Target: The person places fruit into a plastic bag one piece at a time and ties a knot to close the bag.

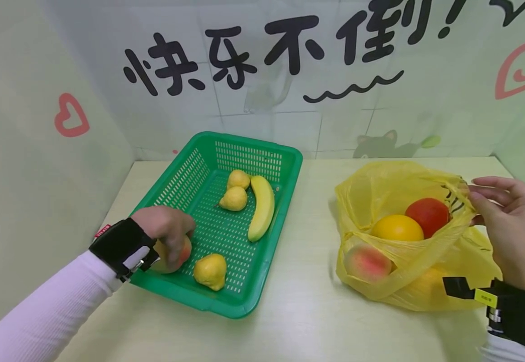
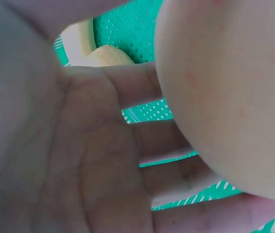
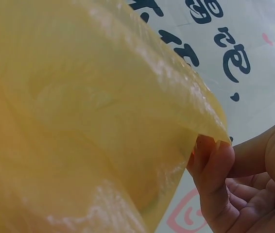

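My left hand (image 1: 167, 231) reaches into the near left corner of a green plastic basket (image 1: 235, 307), fingers curled round a pale peach (image 2: 225, 97) with a red blush. Beside it in the basket lies a yellow pear (image 1: 210, 272); farther back are two smaller pears (image 1: 234, 198) and a banana (image 1: 261, 208). On the right, my right hand (image 1: 517, 226) pinches the rim of a yellow plastic bag (image 1: 361, 201) between thumb and fingers. Its mouth stands open, showing an orange (image 1: 398, 228) and a red fruit (image 1: 427, 216). Another peach (image 1: 368, 262) shows through the bag's front.
Basket and bag stand apart on a pale table (image 1: 307, 271), the basket left and the bag right. Behind them rises a light wall sheet (image 1: 280, 125) with black lettering and pink hearts. Black camera straps sit on both wrists.
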`<state>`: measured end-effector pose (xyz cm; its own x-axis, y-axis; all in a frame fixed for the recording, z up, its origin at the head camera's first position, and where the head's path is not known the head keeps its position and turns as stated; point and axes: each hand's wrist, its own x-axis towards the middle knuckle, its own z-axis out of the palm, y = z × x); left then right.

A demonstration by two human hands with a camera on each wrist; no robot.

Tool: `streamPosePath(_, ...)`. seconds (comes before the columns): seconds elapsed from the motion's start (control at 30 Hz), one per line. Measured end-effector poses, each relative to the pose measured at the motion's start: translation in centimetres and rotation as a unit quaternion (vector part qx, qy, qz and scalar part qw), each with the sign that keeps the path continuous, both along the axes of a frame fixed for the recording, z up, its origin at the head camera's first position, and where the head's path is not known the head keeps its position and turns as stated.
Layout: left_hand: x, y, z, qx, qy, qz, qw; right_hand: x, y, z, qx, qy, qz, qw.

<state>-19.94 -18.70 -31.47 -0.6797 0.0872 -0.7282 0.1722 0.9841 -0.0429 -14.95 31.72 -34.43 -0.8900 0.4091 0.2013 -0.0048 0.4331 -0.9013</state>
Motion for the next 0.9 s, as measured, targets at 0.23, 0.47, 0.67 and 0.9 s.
streamPosePath(0.23, 0.0, 0.1, 0.0, -0.002, 0.008, -0.015, 0.9998, 0.1, -0.2, 0.2, -0.014, 0.012, 0.002, 1.0)
streamPosePath(0.47, 0.0, -0.1, 0.0, 0.015, 0.015, -0.016, 0.9997, 0.0, -0.4, 0.5, -0.026, 0.019, 0.005, 0.999)
streamPosePath(0.67, -0.4, -0.6, 0.4, 0.069, 0.001, -0.02, 0.9974, 0.1, -0.4, 0.6, -0.028, 0.015, 0.006, 0.999)
streamPosePath(0.9, -0.9, -1.8, 0.9, 0.127, 0.011, -0.033, 0.9913, 0.1, -0.4, 0.6, -0.024, 0.008, 0.004, 1.0)
